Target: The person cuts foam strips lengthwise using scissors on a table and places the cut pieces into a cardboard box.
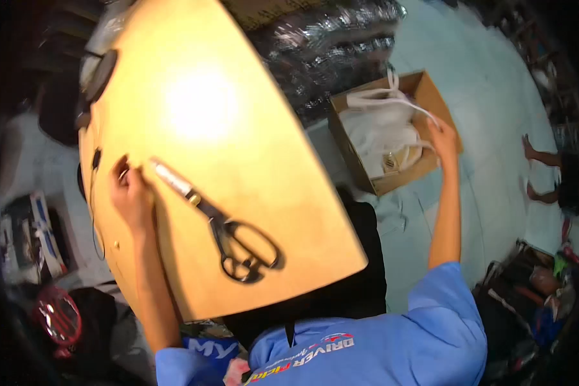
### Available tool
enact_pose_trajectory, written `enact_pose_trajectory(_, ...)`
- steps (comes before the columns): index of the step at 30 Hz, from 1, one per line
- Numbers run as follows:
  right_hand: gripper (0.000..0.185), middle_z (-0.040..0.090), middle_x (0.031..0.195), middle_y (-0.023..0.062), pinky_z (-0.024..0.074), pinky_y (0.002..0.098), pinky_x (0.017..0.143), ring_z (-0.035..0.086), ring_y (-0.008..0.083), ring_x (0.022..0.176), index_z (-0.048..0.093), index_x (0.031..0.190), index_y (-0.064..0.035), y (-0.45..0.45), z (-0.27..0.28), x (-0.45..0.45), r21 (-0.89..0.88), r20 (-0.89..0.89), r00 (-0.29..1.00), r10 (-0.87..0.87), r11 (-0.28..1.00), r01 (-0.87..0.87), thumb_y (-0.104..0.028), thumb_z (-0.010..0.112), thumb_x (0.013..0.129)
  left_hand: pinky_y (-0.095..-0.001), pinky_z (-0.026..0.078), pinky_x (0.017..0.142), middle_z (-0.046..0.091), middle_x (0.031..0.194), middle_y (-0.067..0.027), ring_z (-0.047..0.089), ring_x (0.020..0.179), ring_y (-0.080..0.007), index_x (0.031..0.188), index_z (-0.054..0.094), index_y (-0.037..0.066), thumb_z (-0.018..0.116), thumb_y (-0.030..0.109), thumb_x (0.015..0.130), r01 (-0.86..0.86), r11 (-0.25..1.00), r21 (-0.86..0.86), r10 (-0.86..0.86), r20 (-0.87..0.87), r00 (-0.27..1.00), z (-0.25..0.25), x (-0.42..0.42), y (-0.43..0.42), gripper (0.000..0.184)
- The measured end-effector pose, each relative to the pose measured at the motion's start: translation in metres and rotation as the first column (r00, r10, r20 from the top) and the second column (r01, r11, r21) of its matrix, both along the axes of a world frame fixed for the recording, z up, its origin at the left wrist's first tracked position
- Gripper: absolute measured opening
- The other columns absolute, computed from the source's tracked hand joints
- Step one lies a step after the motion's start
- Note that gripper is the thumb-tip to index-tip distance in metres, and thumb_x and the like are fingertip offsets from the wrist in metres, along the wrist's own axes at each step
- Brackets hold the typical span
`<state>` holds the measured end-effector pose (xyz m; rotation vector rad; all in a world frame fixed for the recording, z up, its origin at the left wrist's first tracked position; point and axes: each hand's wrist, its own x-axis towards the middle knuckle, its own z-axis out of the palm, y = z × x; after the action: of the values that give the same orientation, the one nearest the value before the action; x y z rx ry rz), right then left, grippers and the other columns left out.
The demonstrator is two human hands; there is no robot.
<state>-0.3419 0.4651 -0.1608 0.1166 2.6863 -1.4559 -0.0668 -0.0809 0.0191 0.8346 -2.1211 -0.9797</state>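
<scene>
My right hand (444, 141) is closed on a white strap (402, 98) over the right side of an open cardboard box (357, 157). More white straps and white material (373, 128) lie inside the box. Over the left part of the table (302, 212), my left hand (132, 193) has its fingers curled together; what they hold, if anything, is blurred. Just right of that hand, a large pair of scissors (219, 222) with black handles rests on the wood, blades pointing toward the hand.
Dark plastic-wrapped bundles (334, 48) sit beyond the table's right edge. A dark cable (94, 212) runs along its left edge. Another person's legs (543, 157) show at far right. Assorted goods (527, 289) are heaped on the floor at lower right.
</scene>
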Motion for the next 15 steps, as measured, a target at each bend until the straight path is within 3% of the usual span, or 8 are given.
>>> enact_pose_trajectory(2, 0.032, 0.063, 0.083, 0.0034, 0.0438, 0.0266, 0.067, 0.056, 0.0102, 0.074, 0.064, 0.116, -0.0053, -0.018, 0.085, 0.007, -0.066, -0.312, 0.945, 0.099, 0.990, -0.125, -0.022, 0.063, 0.090, -0.0215, 0.046, 0.065, 0.057, 0.099, -0.0092, 0.058, 0.074, -0.0107, 0.116, 0.055, -0.002, 0.051, 0.005, 0.090, 0.006, 0.987, 0.158, 0.038, -0.271, 0.962, -0.001, 0.000, -0.002, 0.028)
enact_pose_trajectory(3, 0.031, 0.057, 0.074, -0.0015, 0.0385, 0.0257, 0.058, 0.048, 0.0074, 0.065, 0.065, 0.116, -0.0065, -0.029, 0.130, 0.021, -0.077, -0.394, 0.912, 0.117, 0.984, -0.159, -0.022, 0.062, 0.090, -0.0241, 0.048, 0.072, 0.056, 0.100, -0.0094, 0.059, 0.081, -0.0138, 0.115, 0.056, -0.002, 0.052, 0.005, 0.089, -0.053, 0.982, 0.182, 0.108, -0.308, 0.945, 0.000, 0.002, -0.005, 0.028)
enact_pose_trajectory(5, 0.030, 0.042, 0.059, -0.0097, 0.0255, 0.0238, 0.045, 0.031, 0.0020, 0.050, 0.065, 0.117, -0.0087, -0.056, 0.222, 0.059, -0.085, -0.447, 0.885, 0.133, 0.978, -0.190, -0.023, 0.062, 0.091, -0.0277, 0.047, 0.083, 0.056, 0.111, -0.0098, 0.058, 0.095, -0.0171, 0.118, 0.053, -0.003, 0.050, 0.003, 0.089, -0.060, 0.986, -0.155, 0.016, -0.272, 0.962, 0.012, 0.017, 0.004, 0.030)
enact_pose_trajectory(6, 0.030, 0.041, 0.060, -0.0104, 0.0234, 0.0227, 0.045, 0.029, 0.0009, 0.051, 0.065, 0.117, -0.0094, -0.067, 0.254, 0.078, -0.081, -0.554, 0.817, 0.160, 0.966, -0.244, -0.023, 0.061, 0.091, -0.0292, 0.044, 0.090, 0.057, 0.112, -0.0109, 0.057, 0.102, -0.0179, 0.118, 0.052, -0.003, 0.050, 0.006, 0.090, -0.027, 0.981, -0.192, -0.039, -0.335, 0.941, 0.034, 0.029, 0.033, 0.029)
enact_pose_trajectory(7, 0.029, 0.041, 0.060, -0.0111, 0.0213, 0.0216, 0.046, 0.027, -0.0002, 0.052, 0.065, 0.118, -0.0101, -0.075, 0.278, 0.089, -0.070, -0.650, 0.738, 0.181, 0.953, -0.296, -0.023, 0.060, 0.092, -0.0293, 0.048, 0.081, 0.060, 0.108, -0.0135, 0.059, 0.100, -0.0208, 0.114, 0.056, -0.002, 0.051, 0.006, 0.086, -0.002, 0.955, -0.298, -0.127, -0.413, 0.902, 0.047, 0.031, 0.053, 0.029)
enact_pose_trajectory(10, 0.029, 0.049, 0.063, -0.0097, 0.0260, 0.0199, 0.047, 0.034, -0.0006, 0.052, 0.065, 0.117, -0.0103, -0.112, 0.341, 0.160, 0.019, -0.756, 0.572, 0.318, 0.884, -0.466, -0.024, 0.060, 0.093, -0.0346, 0.047, 0.085, 0.057, 0.118, -0.0149, 0.056, 0.110, -0.0283, 0.121, 0.051, 0.001, 0.065, 0.004, 0.078, 0.141, 0.759, -0.635, -0.403, -0.288, 0.869, 0.111, 0.075, 0.118, 0.045)
enact_pose_trajectory(13, 0.029, 0.062, 0.075, -0.0038, 0.0354, 0.0167, 0.053, 0.047, -0.0002, 0.062, 0.066, 0.116, -0.0109, -0.153, 0.364, 0.223, 0.059, -0.787, 0.472, 0.396, 0.811, -0.582, -0.026, 0.062, 0.092, -0.0400, 0.041, 0.094, 0.054, 0.122, -0.0154, 0.053, 0.115, -0.0324, 0.129, 0.045, 0.003, 0.082, 0.021, 0.067, 0.391, 0.668, -0.633, -0.641, -0.224, 0.734, 0.150, 0.110, 0.170, 0.074)
enact_pose_trajectory(15, 0.029, 0.065, 0.078, -0.0015, 0.0388, 0.0161, 0.055, 0.052, 0.0002, 0.065, 0.067, 0.114, -0.0116, -0.173, 0.376, 0.263, 0.054, -0.765, 0.460, 0.450, 0.757, -0.651, -0.028, 0.062, 0.091, -0.0404, 0.044, 0.090, 0.057, 0.120, -0.0174, 0.056, 0.110, -0.0321, 0.129, 0.046, 0.004, 0.078, 0.021, 0.073, 0.361, 0.672, -0.646, -0.584, -0.164, 0.795, 0.159, 0.128, 0.195, 0.068)
